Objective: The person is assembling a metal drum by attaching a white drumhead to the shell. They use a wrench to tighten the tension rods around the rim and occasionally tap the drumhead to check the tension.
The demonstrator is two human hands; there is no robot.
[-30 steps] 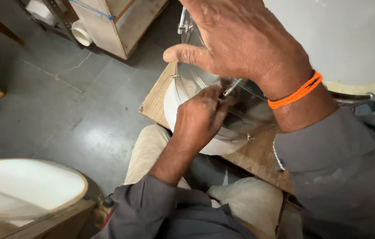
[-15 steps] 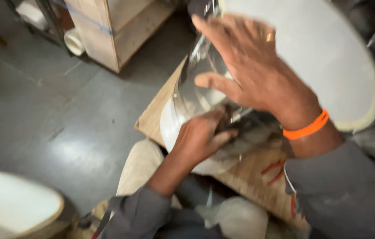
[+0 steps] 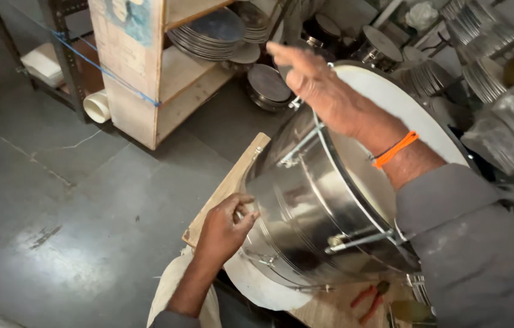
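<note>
On the wooden board (image 3: 233, 182), head view: steel drum (image 3: 311, 206) tilted at centre | left hand (image 3: 223, 228) at 7 o'clock pinches the lower rim | right hand (image 3: 321, 88) spread flat on the top rim at 12 o'clock | judgement: steady the top, work the rim fitting firmly | pliers (image 3: 369, 300) at 5 o'clock

Left hand (image 3: 223, 228) grips the lower rim of the tilted steel drum (image 3: 305, 206) at frame centre. Right hand (image 3: 317, 85) rests on its upper rim. Red-handled pliers (image 3: 371, 300) lie at lower right.

Left hand (image 3: 225, 228) at 7 o'clock, fingers curled in a pinch; right hand (image 3: 317, 85) at 1 o'clock, fingers extended, palm down.
</note>
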